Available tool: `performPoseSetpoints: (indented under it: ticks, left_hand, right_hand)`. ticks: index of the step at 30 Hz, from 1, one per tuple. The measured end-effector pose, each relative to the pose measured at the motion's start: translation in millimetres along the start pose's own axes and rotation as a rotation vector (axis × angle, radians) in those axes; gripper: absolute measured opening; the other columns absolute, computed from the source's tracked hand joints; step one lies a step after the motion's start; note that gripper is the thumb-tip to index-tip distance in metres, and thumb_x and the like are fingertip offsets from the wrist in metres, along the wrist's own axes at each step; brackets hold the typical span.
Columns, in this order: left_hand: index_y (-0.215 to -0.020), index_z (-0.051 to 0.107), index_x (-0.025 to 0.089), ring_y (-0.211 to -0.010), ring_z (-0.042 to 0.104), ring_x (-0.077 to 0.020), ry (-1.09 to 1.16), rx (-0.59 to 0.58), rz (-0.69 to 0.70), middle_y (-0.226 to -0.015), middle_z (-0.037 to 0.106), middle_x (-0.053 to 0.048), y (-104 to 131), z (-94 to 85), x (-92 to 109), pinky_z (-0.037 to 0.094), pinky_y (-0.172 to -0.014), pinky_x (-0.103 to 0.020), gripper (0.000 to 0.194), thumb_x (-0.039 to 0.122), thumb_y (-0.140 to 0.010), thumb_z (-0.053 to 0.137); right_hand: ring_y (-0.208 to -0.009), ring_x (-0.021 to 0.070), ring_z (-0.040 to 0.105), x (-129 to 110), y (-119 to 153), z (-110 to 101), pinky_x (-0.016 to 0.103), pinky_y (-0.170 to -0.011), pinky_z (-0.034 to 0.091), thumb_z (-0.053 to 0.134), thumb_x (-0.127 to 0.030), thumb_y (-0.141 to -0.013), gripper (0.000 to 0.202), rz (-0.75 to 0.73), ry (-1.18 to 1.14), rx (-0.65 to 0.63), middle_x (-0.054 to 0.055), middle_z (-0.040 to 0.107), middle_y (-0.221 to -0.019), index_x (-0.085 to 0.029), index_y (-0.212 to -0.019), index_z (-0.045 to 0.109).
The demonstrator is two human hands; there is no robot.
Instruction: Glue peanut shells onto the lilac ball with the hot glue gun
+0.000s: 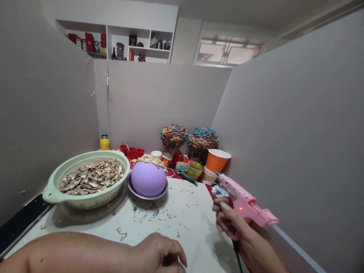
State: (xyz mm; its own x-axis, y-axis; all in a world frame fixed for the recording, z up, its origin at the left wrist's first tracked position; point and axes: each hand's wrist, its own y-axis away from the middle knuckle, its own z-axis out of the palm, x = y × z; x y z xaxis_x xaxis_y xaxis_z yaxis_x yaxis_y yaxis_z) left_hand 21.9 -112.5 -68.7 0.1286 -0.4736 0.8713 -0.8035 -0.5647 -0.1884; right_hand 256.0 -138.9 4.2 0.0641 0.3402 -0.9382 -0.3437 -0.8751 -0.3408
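In my right hand (239,231) is a pink hot glue gun (241,197), gripped by its handle, with its nozzle pointing up and left over the table. A small orange light glows on its side. My left hand (162,252) is low over the front of the table, its fingers curled inward; whatever they hold is hidden. Ahead of it, a purple balloon (148,180) rests in a metal bowl (148,197), with peanut shells (150,161) covering its top. To the left, a pale green colander (85,203) holds many loose peanut shells (93,176).
Along the back stand a yellow bottle (104,143), red cups (132,153), two colourful domed crafts (174,135), a yellow-green basket (195,170) and an orange paper bucket (216,161). Pliers (187,179) lie before them. Grey partitions (295,125) enclose the table; scraps litter its top.
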Motion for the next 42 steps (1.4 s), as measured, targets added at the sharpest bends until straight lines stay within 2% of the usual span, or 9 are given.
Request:
performPoseSetpoints:
  ticks: [4,8,14,17,19,24,28,34,42]
  left_hand:
    - [-0.093,0.071,0.017,-0.062,0.058,-0.0113,-0.140,-0.007,0.110,-0.071,0.067,-0.001,2.4,0.7,-5.9,0.046,-0.062,-0.018,0.021,0.024,-0.076,0.061]
    - [-0.100,0.069,0.016,-0.065,0.064,-0.0126,-0.314,-0.020,0.219,-0.075,0.072,-0.004,4.9,-0.4,-3.9,0.048,-0.064,-0.017,0.023,0.021,-0.079,0.061]
    - [-0.098,0.067,0.017,-0.075,0.067,-0.0164,-0.411,-0.116,0.343,-0.081,0.073,-0.006,5.3,-4.6,3.8,0.050,-0.071,-0.020,0.018,0.019,-0.082,0.058]
    - [-0.097,0.067,0.015,-0.073,0.063,-0.0172,-0.312,-0.077,0.362,-0.079,0.068,-0.007,5.6,-4.6,7.9,0.049,-0.070,-0.023,0.025,0.012,-0.074,0.058]
    - [-0.096,0.067,0.015,-0.072,0.059,-0.0159,-0.160,0.002,0.298,-0.079,0.065,-0.007,4.4,-5.7,12.2,0.048,-0.069,-0.024,0.031,0.007,-0.069,0.056]
    - [-0.097,0.061,0.017,-0.059,0.052,-0.0082,0.570,0.158,-0.159,-0.070,0.054,0.003,-8.6,-18.8,20.7,0.041,-0.059,-0.020,0.032,0.011,-0.066,0.065]
    - [-0.098,0.058,0.016,-0.064,0.062,-0.0118,0.830,0.183,-0.264,-0.067,0.056,0.005,-19.6,-30.4,19.1,0.046,-0.066,-0.025,0.038,0.010,-0.062,0.070]
    - [-0.096,0.058,0.016,-0.060,0.059,-0.0113,0.954,0.157,-0.310,-0.064,0.057,0.005,-19.6,-31.1,13.6,0.048,-0.065,-0.028,0.040,0.006,-0.057,0.057]
    - [-0.077,0.058,0.015,-0.046,0.052,-0.0102,0.591,0.092,-0.238,-0.055,0.054,0.003,-18.9,-21.3,-3.2,0.043,-0.053,-0.023,0.027,0.011,-0.055,0.043]
  right_hand:
    - [-0.052,0.0091,0.050,1.6,-18.6,20.7,0.020,-0.047,0.042,0.077,-0.050,-0.074,0.035,0.030,-0.147,-0.053,0.002,0.062,-0.075,-0.019,-0.085,0.066]
    - [-0.053,0.0098,0.050,8.5,-36.8,39.3,0.021,-0.049,0.042,0.078,-0.049,-0.073,0.034,-0.035,-0.214,-0.014,0.000,0.062,-0.073,-0.021,-0.084,0.063]
    - [-0.054,0.0125,0.047,53.0,-29.5,44.6,0.023,-0.047,0.036,0.074,-0.045,-0.080,0.028,0.052,-0.129,-0.060,-0.002,0.055,-0.063,-0.021,-0.078,0.060]
    - [-0.056,0.0125,0.046,58.7,-24.8,43.3,0.023,-0.048,0.035,0.073,-0.045,-0.080,0.027,0.073,-0.114,-0.072,-0.003,0.055,-0.064,-0.022,-0.079,0.058]
    - [-0.057,0.0127,0.046,55.1,-23.2,44.1,0.023,-0.050,0.035,0.072,-0.045,-0.080,0.027,0.065,-0.115,-0.072,-0.004,0.054,-0.064,-0.022,-0.078,0.057]
    - [-0.057,0.0137,0.046,42.5,-15.7,46.5,0.025,-0.052,0.035,0.069,-0.045,-0.082,0.027,0.023,-0.090,-0.060,-0.003,0.053,-0.064,-0.022,-0.077,0.056]
    - [-0.057,0.0143,0.045,39.0,-9.1,45.8,0.027,-0.052,0.034,0.065,-0.045,-0.085,0.027,-0.012,-0.047,-0.084,-0.002,0.052,-0.064,-0.022,-0.075,0.055]
    - [-0.057,0.0145,0.043,38.9,-4.9,45.4,0.028,-0.055,0.034,0.061,-0.045,-0.088,0.027,0.001,-0.030,-0.168,-0.003,0.051,-0.065,-0.023,-0.074,0.055]
    - [-0.056,0.0151,0.042,38.7,-5.8,47.7,0.028,-0.053,0.034,0.067,-0.046,-0.084,0.028,0.034,-0.077,-0.143,-0.002,0.052,-0.062,-0.023,-0.073,0.057]
